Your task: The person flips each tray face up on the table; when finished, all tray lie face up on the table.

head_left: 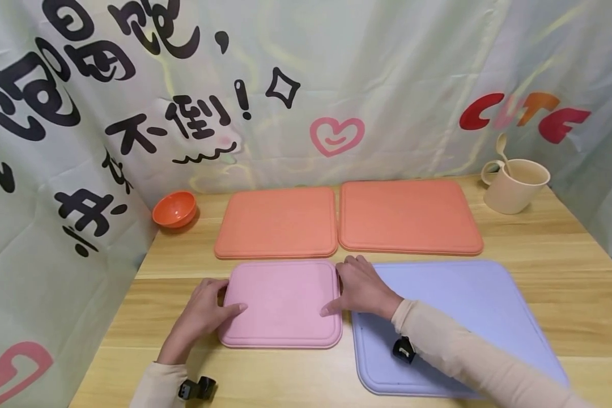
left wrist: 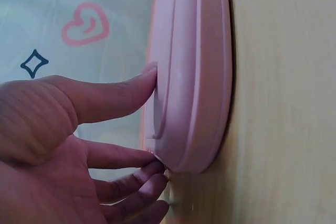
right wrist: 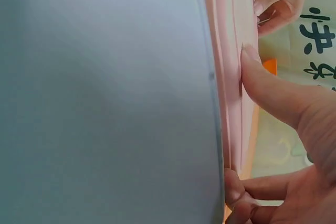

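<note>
A pink rectangular board with rounded corners and a raised rim lies flat on the wooden table, its kind not certain. At its left edge my left hand grips it, thumb on the top face and the other fingers at the side. My right hand holds the opposite edge the same way. The left wrist view shows the left thumb pressing the pink rim. In the right wrist view the right fingertips are partly hidden behind a larger lavender board, which lies beside the pink one.
Two orange boards lie side by side behind the pink one. An orange bowl stands at the back left. At the back right is a cream mug with a spoon in it. A printed curtain hangs behind.
</note>
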A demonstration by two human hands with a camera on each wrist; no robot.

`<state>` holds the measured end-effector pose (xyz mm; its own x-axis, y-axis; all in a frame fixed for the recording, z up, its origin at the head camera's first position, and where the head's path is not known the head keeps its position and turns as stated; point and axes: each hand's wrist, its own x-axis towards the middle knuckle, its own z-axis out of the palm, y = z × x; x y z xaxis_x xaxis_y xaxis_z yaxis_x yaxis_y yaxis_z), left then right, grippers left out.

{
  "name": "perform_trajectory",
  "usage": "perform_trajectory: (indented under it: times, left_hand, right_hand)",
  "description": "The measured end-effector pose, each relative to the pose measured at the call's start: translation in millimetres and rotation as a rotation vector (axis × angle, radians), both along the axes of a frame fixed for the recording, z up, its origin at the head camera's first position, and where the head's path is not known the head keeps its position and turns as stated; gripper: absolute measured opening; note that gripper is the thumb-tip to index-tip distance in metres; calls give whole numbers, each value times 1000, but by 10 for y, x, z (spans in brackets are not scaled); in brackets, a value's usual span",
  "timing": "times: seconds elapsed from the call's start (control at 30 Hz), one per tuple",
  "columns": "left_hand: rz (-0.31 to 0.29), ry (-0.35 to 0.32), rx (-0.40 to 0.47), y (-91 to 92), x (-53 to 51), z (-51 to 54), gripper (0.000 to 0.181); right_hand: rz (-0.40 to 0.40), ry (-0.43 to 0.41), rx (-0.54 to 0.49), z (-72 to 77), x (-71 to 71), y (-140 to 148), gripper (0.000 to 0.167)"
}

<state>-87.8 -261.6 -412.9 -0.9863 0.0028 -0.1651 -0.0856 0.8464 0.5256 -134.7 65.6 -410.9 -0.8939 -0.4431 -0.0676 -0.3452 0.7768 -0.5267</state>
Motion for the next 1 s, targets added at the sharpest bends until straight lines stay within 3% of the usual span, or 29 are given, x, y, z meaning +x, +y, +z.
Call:
perform_trajectory:
  times: [0.37,0.67,0.83,1.0]
  left_hand:
    - [77,0,73,28,-9,9,74]
    - [127,56,90,41,48,82,77]
    - [157,66,119,54,54,145,77]
    - [149,76,154,54,61,204,73]
  right_hand:
    - [-54,-27,-92,9,5,-37,78]
    - [-105,-64,-161,108,58,-31,86]
    - [-106,-41,-234,144,66,-17,82]
    - [-92,10,-337,167,71,3,60]
